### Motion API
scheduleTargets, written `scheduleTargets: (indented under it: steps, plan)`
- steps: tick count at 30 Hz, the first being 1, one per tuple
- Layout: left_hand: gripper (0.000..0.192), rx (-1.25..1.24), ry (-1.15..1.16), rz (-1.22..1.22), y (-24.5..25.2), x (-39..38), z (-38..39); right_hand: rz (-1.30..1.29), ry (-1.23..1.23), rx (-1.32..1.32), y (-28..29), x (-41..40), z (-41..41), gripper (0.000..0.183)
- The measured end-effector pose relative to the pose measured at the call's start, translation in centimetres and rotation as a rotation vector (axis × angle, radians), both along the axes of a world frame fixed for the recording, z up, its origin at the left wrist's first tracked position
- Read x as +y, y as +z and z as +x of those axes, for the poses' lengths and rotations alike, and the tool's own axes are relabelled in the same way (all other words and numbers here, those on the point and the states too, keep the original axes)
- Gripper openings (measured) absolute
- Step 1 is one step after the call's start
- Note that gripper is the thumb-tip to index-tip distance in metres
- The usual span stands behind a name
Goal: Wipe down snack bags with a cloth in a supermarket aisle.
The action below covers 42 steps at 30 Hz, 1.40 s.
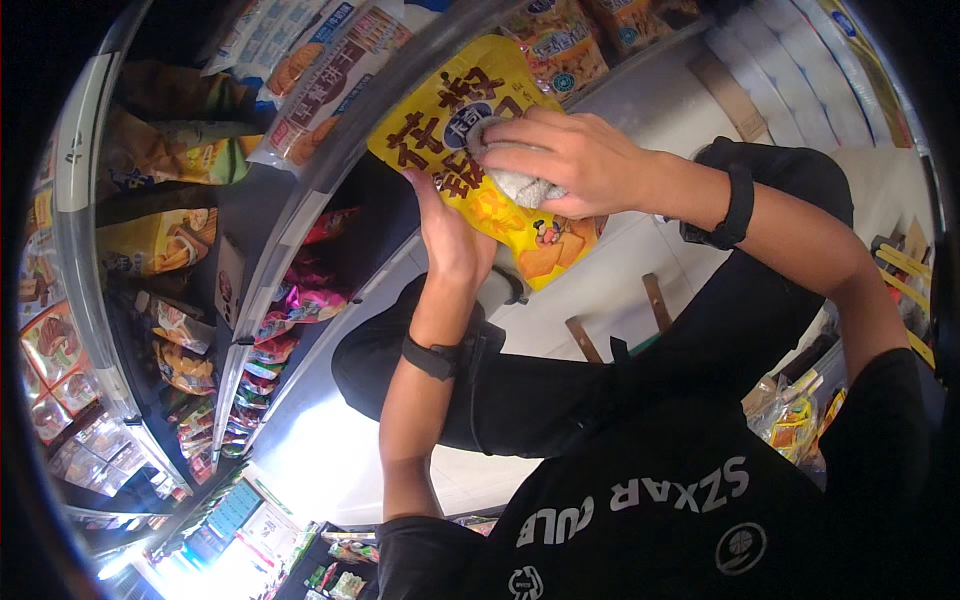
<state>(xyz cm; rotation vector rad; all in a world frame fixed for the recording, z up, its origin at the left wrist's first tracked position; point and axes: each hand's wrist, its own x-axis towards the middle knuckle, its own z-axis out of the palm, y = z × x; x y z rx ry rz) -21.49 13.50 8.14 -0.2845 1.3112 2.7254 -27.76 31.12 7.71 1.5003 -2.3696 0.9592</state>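
Observation:
A yellow snack bag (420,97) with printed writing and food pictures is held up in front of me, tilted. My left hand (454,232) supports it from below, the thumb on its front face and the other fingers hidden behind it. A bunched grey-white cloth (525,187) lies against the middle of the bag's front. Pressing that cloth onto the bag, my right hand (566,157) has its fingers curled over it. Dark bands circle both of my wrists.
Shelves with clear-fronted edges (300,217) run along the left, stocked with packaged snacks such as a biscuit pack (322,90). More food bags (559,56) sit at the top. White wrapped packs (780,75) stand at upper right. Pale floor tiles (540,322) show between my bent legs.

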Motion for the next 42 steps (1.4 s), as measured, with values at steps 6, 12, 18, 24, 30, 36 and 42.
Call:
scheduleTargets:
  steps: [6,12,18,24,30,36,42]
  plan:
    - [0.066,-0.060,0.045,0.021,0.6,0.1,0.3,-0.165,-0.264,-0.207,-1.0,0.5,-2.8,0.056]
    - [0.066,-0.088,0.076,0.064,-0.2,-0.5,0.6,-0.116,-0.213,-0.196,-0.4,0.4,-1.2,0.057]
    - [0.066,-0.073,0.070,0.060,0.8,0.1,0.5,-0.195,-0.305,-0.270,-1.3,0.9,-3.2,0.054]
    - [0.068,-0.093,0.093,0.059,0.2,-0.3,0.6,-0.164,-0.383,-0.571,-0.9,0.6,-2.1,0.053]
    - [0.068,-0.106,0.090,0.016,0.0,-0.3,0.6,-0.142,-0.408,-0.775,-1.3,0.6,0.4,0.051]
    - [0.066,-0.084,0.104,0.052,0.3,-0.2,0.4,-0.317,-0.336,-0.556,-1.7,0.8,0.5,0.049]
    - [0.066,-0.093,0.111,-0.008,0.4,0.2,0.5,-0.273,-0.473,-0.701,-2.9,0.8,-2.0,0.053]
